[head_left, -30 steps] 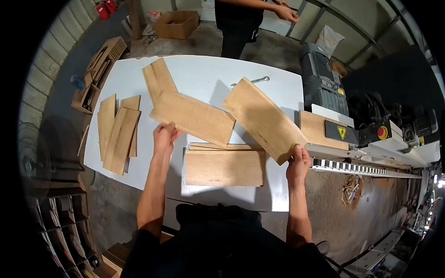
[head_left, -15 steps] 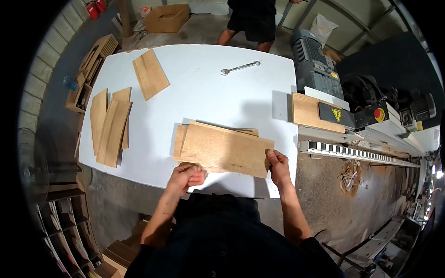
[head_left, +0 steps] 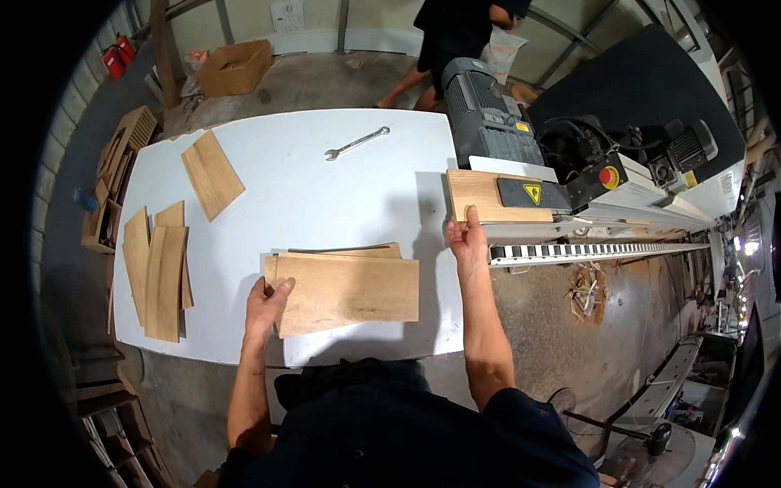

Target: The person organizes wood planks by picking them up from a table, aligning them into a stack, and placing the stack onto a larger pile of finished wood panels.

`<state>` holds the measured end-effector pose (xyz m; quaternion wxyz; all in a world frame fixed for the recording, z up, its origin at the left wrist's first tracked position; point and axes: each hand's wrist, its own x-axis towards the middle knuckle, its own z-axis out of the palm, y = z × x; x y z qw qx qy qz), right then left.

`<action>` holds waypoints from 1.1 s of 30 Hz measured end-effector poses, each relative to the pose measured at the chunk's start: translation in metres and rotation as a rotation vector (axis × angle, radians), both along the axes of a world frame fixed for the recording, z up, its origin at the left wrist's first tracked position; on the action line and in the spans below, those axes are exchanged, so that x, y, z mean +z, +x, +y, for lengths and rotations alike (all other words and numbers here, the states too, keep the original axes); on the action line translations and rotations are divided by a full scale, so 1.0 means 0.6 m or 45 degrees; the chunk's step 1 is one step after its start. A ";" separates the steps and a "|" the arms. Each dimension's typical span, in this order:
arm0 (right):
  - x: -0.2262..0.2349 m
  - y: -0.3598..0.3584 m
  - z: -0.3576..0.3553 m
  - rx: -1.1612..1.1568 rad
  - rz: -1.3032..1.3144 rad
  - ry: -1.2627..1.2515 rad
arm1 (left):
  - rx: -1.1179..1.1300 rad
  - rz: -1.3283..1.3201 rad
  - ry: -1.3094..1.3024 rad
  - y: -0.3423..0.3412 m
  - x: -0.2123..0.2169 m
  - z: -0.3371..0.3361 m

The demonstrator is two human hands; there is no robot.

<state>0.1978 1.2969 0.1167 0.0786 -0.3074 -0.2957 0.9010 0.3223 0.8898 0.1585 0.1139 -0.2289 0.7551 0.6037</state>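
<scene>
My left hand (head_left: 269,302) grips the left end of a wooden board (head_left: 358,285), thumb on top and fingers partly hidden at its edge. That board lies over other wooden boards (head_left: 382,250), which stick out behind it on the table. Over at the right, my right hand (head_left: 466,234) has hold of the near edge of another wooden board (head_left: 473,192), its thumb on the upper face. This second board sits at the machine's end, partly covered by a black guard (head_left: 533,193) with a yellow warning sign.
Several loose boards (head_left: 165,276) lie on the white table (head_left: 301,195) at left, and one board (head_left: 213,175) farther back. A wrench (head_left: 358,144) rests near the far edge. A machine motor (head_left: 484,106) and red button (head_left: 608,176) stand right. Another person (head_left: 455,45) is beyond.
My right hand has left the stack's top board and reached right to the board at the machine. My left hand has closed on the top board, now lying straighter. The view has shifted right.
</scene>
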 end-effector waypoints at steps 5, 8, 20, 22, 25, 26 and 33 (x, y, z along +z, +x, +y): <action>0.014 0.065 -0.071 0.334 -0.093 0.214 | 0.133 0.153 0.068 0.015 -0.038 0.005; 0.039 0.159 -0.133 0.509 -0.062 0.068 | 0.193 0.113 0.128 0.025 -0.036 0.007; 0.085 0.317 -0.264 1.387 0.121 0.614 | -0.018 -0.009 0.150 0.011 -0.024 -0.011; 0.096 0.284 -0.218 0.678 0.142 1.703 | -0.089 -0.025 0.198 0.012 -0.036 -0.027; 0.006 0.238 -0.112 0.308 0.030 2.299 | -0.159 -0.152 0.297 -0.008 0.001 -0.021; 0.030 0.227 -0.124 0.601 -0.019 1.837 | -0.170 -0.202 0.344 -0.013 0.007 -0.024; 0.053 0.191 -0.184 0.976 -0.115 1.341 | -0.234 -0.204 0.488 -0.019 -0.007 -0.025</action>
